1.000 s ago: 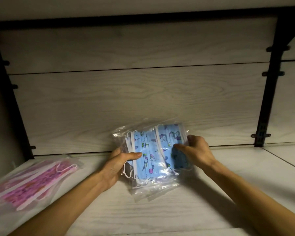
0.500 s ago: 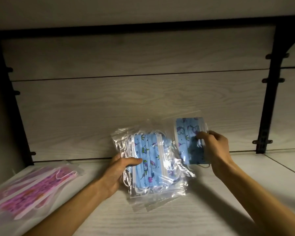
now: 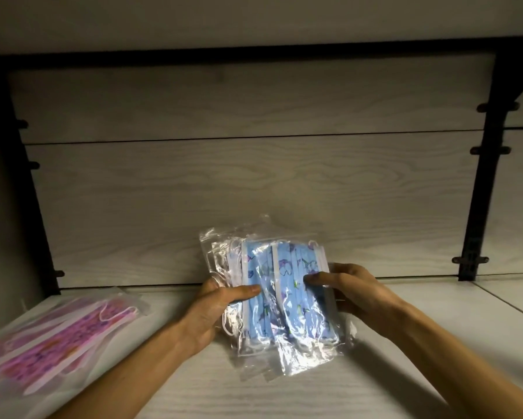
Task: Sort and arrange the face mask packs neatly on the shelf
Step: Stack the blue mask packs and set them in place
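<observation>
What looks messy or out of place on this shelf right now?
The pink mask packs lie slanted at the shelf's left edge. The blue mask packs, held by both hands, are fanned unevenly. Nothing looks damaged.

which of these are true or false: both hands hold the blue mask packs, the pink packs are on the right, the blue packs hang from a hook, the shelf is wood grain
1. Both hands hold the blue mask packs. True: the left hand and right hand grip the blue mask packs.
2. The pink packs are on the right. False: the pink packs lie at the left.
3. The blue packs hang from a hook. False: they are held in the hands, over the shelf.
4. The shelf is wood grain. True.
</observation>
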### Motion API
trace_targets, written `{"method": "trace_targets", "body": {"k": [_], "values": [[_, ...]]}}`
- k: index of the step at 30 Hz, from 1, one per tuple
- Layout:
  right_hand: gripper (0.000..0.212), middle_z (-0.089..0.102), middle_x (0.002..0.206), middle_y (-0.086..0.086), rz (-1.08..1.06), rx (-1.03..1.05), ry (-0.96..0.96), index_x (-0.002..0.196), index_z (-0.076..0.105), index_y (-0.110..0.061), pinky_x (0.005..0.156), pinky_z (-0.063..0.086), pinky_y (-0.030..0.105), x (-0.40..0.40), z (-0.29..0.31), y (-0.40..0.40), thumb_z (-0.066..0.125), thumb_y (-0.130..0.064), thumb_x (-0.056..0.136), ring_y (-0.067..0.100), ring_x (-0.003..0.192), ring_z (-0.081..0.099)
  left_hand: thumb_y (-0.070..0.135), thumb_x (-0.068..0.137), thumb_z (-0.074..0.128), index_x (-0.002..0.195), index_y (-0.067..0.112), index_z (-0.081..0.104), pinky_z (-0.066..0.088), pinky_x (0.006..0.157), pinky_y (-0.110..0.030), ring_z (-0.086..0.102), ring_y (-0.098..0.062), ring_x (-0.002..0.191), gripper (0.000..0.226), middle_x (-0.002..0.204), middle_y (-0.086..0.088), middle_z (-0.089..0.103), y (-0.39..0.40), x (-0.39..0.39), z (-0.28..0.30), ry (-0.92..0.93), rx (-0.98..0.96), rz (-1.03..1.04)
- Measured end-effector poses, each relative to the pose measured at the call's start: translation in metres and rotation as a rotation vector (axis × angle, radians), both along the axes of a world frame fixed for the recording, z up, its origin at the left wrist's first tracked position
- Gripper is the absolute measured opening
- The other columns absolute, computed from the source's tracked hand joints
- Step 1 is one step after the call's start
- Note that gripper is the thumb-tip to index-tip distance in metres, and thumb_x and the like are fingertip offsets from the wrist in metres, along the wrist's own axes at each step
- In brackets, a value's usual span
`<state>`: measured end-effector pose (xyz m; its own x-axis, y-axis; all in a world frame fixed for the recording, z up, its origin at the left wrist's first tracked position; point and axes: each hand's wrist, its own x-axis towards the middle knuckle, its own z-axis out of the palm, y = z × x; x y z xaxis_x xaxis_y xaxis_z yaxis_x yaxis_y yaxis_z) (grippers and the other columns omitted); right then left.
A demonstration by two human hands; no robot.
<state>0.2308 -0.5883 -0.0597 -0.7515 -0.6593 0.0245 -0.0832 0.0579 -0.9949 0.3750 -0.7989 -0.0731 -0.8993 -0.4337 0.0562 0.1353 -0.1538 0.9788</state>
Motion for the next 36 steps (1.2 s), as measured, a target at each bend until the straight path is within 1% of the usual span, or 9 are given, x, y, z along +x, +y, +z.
{"method": "trace_targets", "body": {"k": [4,8,10,17,21,24,28,30,36], "values": [[0.020,0.077,0.085,0.012,-0.166,-0.051,0.055,0.095,0.074,-0.008,0.065,0.062,0.034,-0.001,0.004,0.001,0.080,-0.019,0.079,0.026,0.073,0.075,0.010,0.069,0.085,0.109,0.018,0.060,0.061,0.062,-0.031,0.076,-0.018,0.083,0.048,0.095,-0.004,0.080,0.003,0.000,0.003,-0.033,0.005,0.023],[0.012,0.076,0.079,0.011,-0.343,-0.116,0.065,0.090,0.074,-0.009,0.064,0.058,0.034,-0.004,0.009,0.002,0.074,-0.014,0.079,0.028,0.074,0.072,0.016,0.066,0.087,0.126,0.010,0.061,0.054,0.100,-0.052,0.070,-0.035,0.111,0.066,0.118,-0.015,0.074,0.003,0.002,0.006,-0.059,0.025,0.014],[0.008,0.075,0.080,0.012,-0.386,-0.159,0.050,0.088,0.073,-0.009,0.065,0.055,0.034,-0.005,0.011,0.004,0.070,-0.014,0.082,0.029,0.074,0.069,0.017,0.063,0.088,0.129,0.009,0.059,0.050,0.104,-0.054,0.068,-0.035,0.113,0.073,0.121,-0.015,0.072,0.001,0.003,0.006,-0.059,0.013,0.012],[0.010,0.072,0.075,0.011,-0.403,-0.250,-0.003,0.090,0.070,-0.005,0.071,0.056,0.043,-0.009,0.012,0.006,0.068,-0.013,0.084,0.028,0.070,0.066,0.006,0.074,0.082,0.113,0.014,0.062,0.060,0.060,-0.027,0.078,-0.018,0.083,0.045,0.094,-0.004,0.080,-0.004,0.002,0.005,-0.020,0.018,0.001],[0.014,0.075,0.074,0.010,-0.291,-0.268,-0.035,0.099,0.067,-0.001,0.064,0.060,0.037,-0.008,0.008,0.004,0.067,-0.011,0.089,0.024,0.066,0.071,0.014,0.067,0.085,0.125,0.009,0.064,0.054,0.100,-0.049,0.071,-0.032,0.108,0.062,0.113,-0.013,0.076,0.001,0.004,0.009,-0.029,0.008,0.011],[0.014,0.076,0.080,0.010,-0.241,-0.244,-0.031,0.102,0.067,-0.003,0.062,0.060,0.034,-0.005,0.005,-0.002,0.068,-0.010,0.091,0.023,0.069,0.072,0.016,0.059,0.089,0.118,0.009,0.064,0.049,0.105,-0.054,0.070,-0.032,0.109,0.064,0.109,-0.012,0.077,0.002,0.002,0.007,-0.010,0.008,0.036],[0.007,0.074,0.085,0.003,-0.356,-0.091,0.287,0.097,0.068,-0.011,0.062,0.053,0.027,-0.006,0.002,-0.002,0.068,-0.011,0.090,0.021,0.079,0.070,0.012,0.067,0.088,0.102,0.019,0.063,0.051,0.075,-0.029,0.074,-0.005,0.080,0.043,0.084,0.010,0.079,-0.001,-0.001,0.003,-0.009,-0.051,0.097],[0.017,0.072,0.096,0.001,-0.400,-0.067,0.434,0.106,0.065,-0.012,0.063,0.051,0.022,-0.009,0.005,0.004,0.065,-0.008,0.090,0.015,0.084,0.069,0.010,0.071,0.086,0.103,0.018,0.065,0.047,0.071,-0.024,0.074,-0.002,0.082,0.039,0.085,0.012,0.079,-0.003,-0.001,0.003,-0.017,-0.069,0.107],[0.014,0.075,0.088,-0.002,-0.165,0.247,0.729,0.095,0.071,-0.016,0.065,0.061,0.032,-0.020,0.048,0.023,0.065,-0.006,0.085,0.015,0.081,0.072,0.009,0.073,0.085,0.116,0.008,0.067,0.054,0.097,-0.043,0.073,-0.025,0.103,0.046,0.108,-0.009,0.078,-0.008,-0.001,0.003,-0.095,-0.083,0.094]]}}
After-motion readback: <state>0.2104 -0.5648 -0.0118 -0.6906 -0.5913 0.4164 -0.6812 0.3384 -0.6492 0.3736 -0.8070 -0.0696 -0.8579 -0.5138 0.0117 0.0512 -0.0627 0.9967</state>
